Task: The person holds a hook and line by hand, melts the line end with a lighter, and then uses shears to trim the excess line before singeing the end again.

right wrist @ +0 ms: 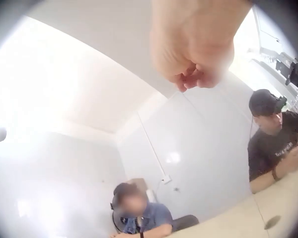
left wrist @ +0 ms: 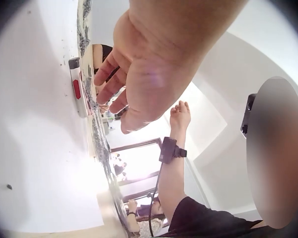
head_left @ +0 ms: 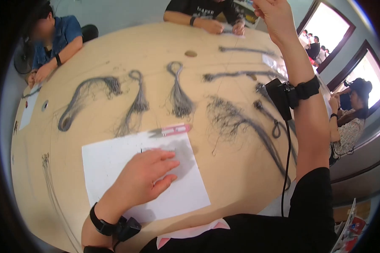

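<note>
My left hand [head_left: 150, 175] hovers over or rests on a white paper sheet [head_left: 190, 192], palm down, its fingers loosely extended and holding nothing visible. Pink-handled snips [head_left: 175, 130] lie at the sheet's far edge, beyond that hand. High at the upper right, my right hand [head_left: 276, 19] is raised well above the table. The right wrist view shows its fingers [right wrist: 191, 82] bent in towards the thumb; whether something thin is pinched there cannot be told. In the left wrist view the raised right hand [left wrist: 180, 117] appears behind the left hand [left wrist: 151, 74].
Looped grey strand bundles [head_left: 179, 92] lie across the table [head_left: 156, 46], with a frayed one [head_left: 257, 126] right of the sheet. Thin strands [head_left: 52, 189] run along the left side. Several people sit around, one in denim [head_left: 67, 36] and one in black [head_left: 198, 10].
</note>
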The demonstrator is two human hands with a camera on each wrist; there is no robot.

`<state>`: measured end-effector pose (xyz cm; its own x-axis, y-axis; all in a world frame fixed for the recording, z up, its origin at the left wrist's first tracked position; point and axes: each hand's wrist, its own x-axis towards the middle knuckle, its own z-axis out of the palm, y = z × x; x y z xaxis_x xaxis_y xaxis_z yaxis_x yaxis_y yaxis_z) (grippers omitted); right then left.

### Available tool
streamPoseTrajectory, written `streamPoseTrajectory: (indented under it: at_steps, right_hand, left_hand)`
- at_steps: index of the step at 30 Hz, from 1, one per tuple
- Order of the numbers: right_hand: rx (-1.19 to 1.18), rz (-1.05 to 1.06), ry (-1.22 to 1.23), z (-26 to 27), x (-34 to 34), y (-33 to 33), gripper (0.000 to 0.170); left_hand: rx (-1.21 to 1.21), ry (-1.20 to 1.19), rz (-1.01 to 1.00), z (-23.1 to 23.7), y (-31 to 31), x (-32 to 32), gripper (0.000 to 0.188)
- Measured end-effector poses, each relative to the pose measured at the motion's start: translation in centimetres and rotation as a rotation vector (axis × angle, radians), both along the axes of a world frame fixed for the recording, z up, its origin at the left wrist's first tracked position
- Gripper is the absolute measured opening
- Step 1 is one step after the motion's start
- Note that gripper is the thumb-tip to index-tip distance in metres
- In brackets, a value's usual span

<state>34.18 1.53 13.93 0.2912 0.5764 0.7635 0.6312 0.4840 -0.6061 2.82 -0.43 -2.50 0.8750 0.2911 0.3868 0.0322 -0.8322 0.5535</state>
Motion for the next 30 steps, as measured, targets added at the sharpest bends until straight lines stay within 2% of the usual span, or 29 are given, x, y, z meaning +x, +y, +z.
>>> streamPoseTrajectory:
  at_steps: [2,3,4,7,10,12,13,15,17,18,20,22,24,27,30]
  right_hand:
    - [0.042,0.113,0.109,2.9,-2.7,-2.7,0.030]
    - [0.190,0.042,0.056,4.4,-2.4,-1.4,0.032]
    - [0.209,0.042,0.039,5.5,-2.0,-1.8,0.032]
    - [0.331,0.244,0.224,9.1,-4.3,-4.9,0.033]
    - [0.541,0.347,0.081,12.0,-7.6,-8.3,0.019]
    - [0.666,0.605,-0.053,13.3,-9.5,-10.7,0.014]
    - [0.672,0.611,-0.055,13.8,-9.9,-11.5,0.014]
    - [0.431,1.005,0.008,14.4,-10.4,-12.4,0.016]
    - [0.152,1.397,0.109,13.8,-11.1,-12.3,0.019]
    - [0.147,1.413,0.143,11.6,-12.0,-11.7,0.019]
    - [-0.167,1.177,0.386,3.3,-15.7,-9.9,0.024]
    - [-0.481,0.932,0.575,-3.4,-19.0,-8.6,0.036]
    - [-0.542,0.939,0.701,-6.0,-20.3,-8.2,0.030]
    - [-0.509,1.022,0.730,-7.4,-20.8,-7.7,0.028]
    - [-0.528,0.979,0.761,-7.8,-21.2,-7.5,0.027]
  left_hand:
    - [0.038,-0.042,-0.025,0.4,-0.2,-0.1,0.024]
    - [0.024,-0.036,-0.021,0.7,-0.4,-0.2,0.024]
    - [0.004,-0.026,-0.018,1.0,-0.5,-0.3,0.024]
    - [0.023,-0.047,-0.014,2.0,-0.8,-0.5,0.028]
    - [0.034,-0.077,0.010,2.6,-1.0,-0.9,0.033]
    - [0.040,-0.093,0.025,3.2,-1.0,-1.4,0.035]
    - [0.037,-0.112,0.043,3.6,-1.1,-1.5,0.036]
    - [0.018,-0.132,0.076,4.2,-1.1,-1.8,0.037]
    - [-0.070,-0.344,0.156,4.6,-0.8,-2.5,0.037]
    - [-0.210,-0.448,0.161,4.8,-0.9,-2.8,0.036]
    - [-0.536,-0.663,0.113,5.6,-1.3,-3.3,0.033]
    - [-0.703,-0.745,0.084,6.6,-1.4,-4.4,0.031]
    - [-0.774,-0.766,0.083,6.8,-1.4,-4.7,0.031]
    - [-0.904,-0.778,0.048,6.8,-1.4,-4.8,0.029]
    - [-0.974,-0.780,0.042,6.7,-1.0,-4.7,0.025]
